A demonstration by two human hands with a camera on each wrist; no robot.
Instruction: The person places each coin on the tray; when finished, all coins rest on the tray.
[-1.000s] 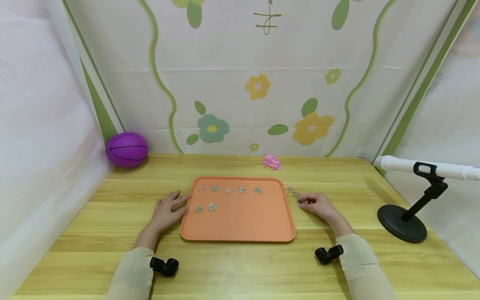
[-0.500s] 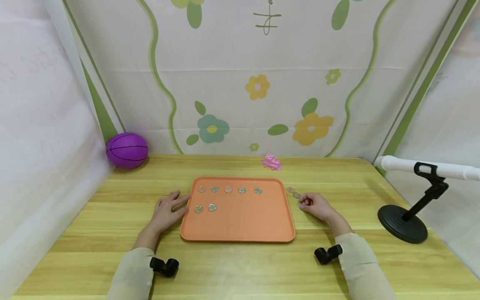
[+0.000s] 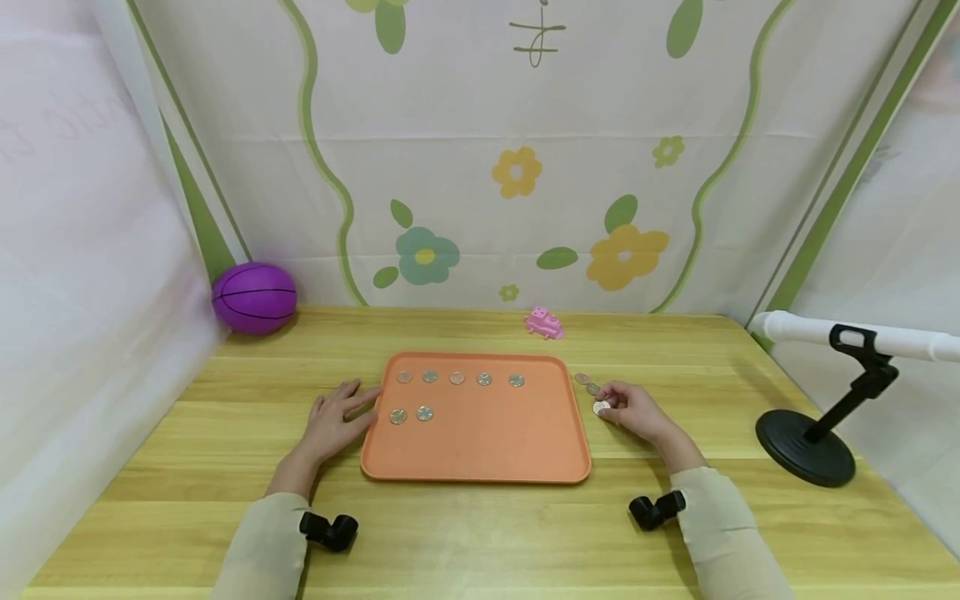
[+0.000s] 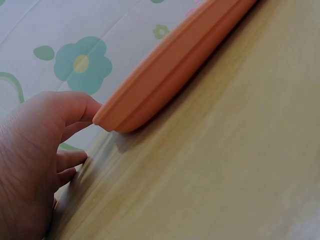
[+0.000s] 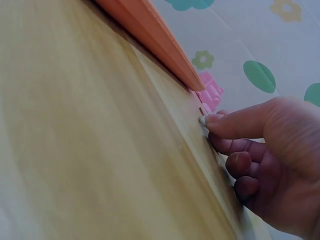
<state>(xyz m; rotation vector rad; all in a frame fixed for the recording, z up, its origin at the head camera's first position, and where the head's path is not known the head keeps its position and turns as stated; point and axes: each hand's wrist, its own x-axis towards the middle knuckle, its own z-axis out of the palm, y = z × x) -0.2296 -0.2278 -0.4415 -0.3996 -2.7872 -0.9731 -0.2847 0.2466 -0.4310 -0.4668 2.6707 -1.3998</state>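
An orange tray [image 3: 480,454] lies mid-table and holds several coins [image 3: 457,378] in two rows. My left hand [image 3: 335,419] lies flat on the wood, fingers straight, touching the tray's left edge [image 4: 170,75]. To the right of the tray, my right hand [image 3: 636,410] pinches a silver coin [image 3: 602,407] between thumb and forefinger, just above the table. In the right wrist view the coin [image 5: 203,121] shows edge-on at the fingertips [image 5: 220,120], near the tray's rim [image 5: 150,37]. Two more coins [image 3: 592,388] lie on the wood just behind that hand.
A purple ball [image 3: 253,297] sits in the back left corner. A small pink toy [image 3: 544,323] stands behind the tray. A black stand [image 3: 806,442] holding a white tube [image 3: 795,329] occupies the right side. Fabric walls close in three sides.
My right hand has drawn slightly toward the tray and picked the coin up off the table; it now shows tilted at the fingertips. The left hand has stayed put.
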